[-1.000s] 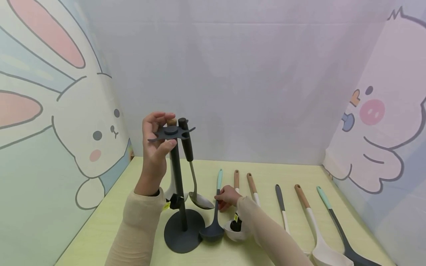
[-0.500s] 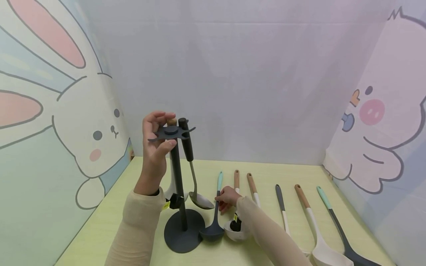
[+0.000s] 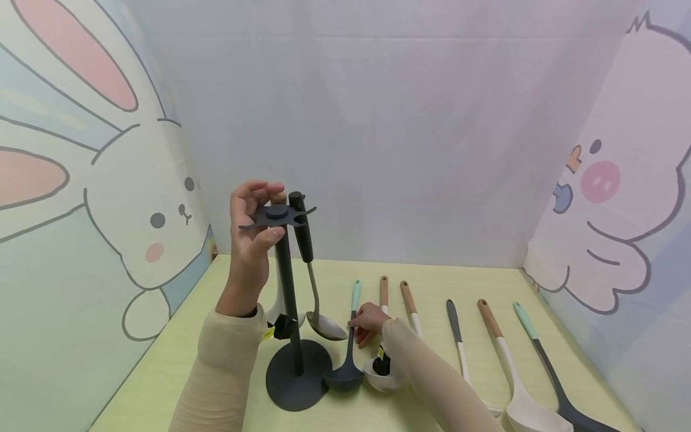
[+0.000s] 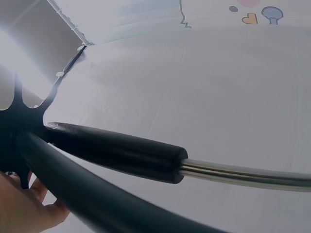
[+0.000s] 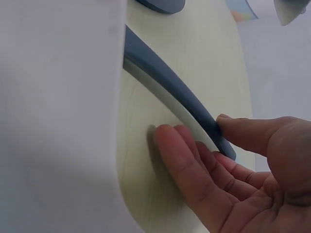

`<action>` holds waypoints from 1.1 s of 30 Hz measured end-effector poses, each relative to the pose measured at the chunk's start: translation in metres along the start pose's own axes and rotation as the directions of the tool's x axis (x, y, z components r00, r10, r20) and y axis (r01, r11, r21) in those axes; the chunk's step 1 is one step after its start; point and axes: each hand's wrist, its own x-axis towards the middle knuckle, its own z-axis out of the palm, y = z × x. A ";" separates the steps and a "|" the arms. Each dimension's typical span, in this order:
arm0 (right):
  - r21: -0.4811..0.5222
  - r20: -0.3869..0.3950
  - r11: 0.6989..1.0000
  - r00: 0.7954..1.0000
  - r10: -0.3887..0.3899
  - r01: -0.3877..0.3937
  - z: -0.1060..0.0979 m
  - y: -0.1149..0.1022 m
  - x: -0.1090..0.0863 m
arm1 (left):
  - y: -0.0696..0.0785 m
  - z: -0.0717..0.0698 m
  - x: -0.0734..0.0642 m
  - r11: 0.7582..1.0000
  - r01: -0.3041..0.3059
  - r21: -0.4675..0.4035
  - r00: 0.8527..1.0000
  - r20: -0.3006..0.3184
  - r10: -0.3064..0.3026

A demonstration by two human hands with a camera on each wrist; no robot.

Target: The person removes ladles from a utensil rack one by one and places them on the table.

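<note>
My left hand [image 3: 248,255] grips the top of a dark utensil stand [image 3: 288,288], thumb in front of the pole and fingers behind the hook plate. Two utensils hang there: a steel ladle [image 3: 326,327] with a black handle [image 4: 116,150], and a white-headed utensil whose wooden handle end [image 3: 278,197] sits at my fingertips. My right hand [image 3: 371,318] pinches a dark ladle [image 3: 344,379] by its handle [image 5: 170,82], between thumb and fingers. That ladle's mint handle end points away from me, and its bowl sits low beside the stand's round base.
Close to the right of the dark ladle lies a white ladle [image 3: 379,383]. Two wooden handles [image 3: 408,297] extend behind my right hand. Farther right are a grey-handled white utensil [image 3: 454,324], a white one with a wooden handle [image 3: 490,318] and a dark one with mint handle [image 3: 550,366].
The mint end of the dark ladle's handle has shifted slightly toward me, with my right hand staying on it. My left hand keeps its grip on the stand.
</note>
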 end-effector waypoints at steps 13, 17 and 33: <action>-0.093 -0.047 0.991 0.994 -0.099 0.095 -0.011 -0.002 -0.004 | -0.001 -0.005 0.002 0.992 0.012 -0.123 1.000 0.027 -0.009; -0.060 -0.064 0.990 0.989 -0.134 0.130 -0.018 -0.009 -0.013 | 0.000 -0.006 0.004 0.989 0.013 -0.150 0.999 0.043 -0.007; 0.065 -0.162 0.964 0.956 -0.246 0.259 -0.047 -0.039 -0.035 | 0.000 -0.011 0.007 0.967 0.023 -0.254 0.997 0.081 -0.003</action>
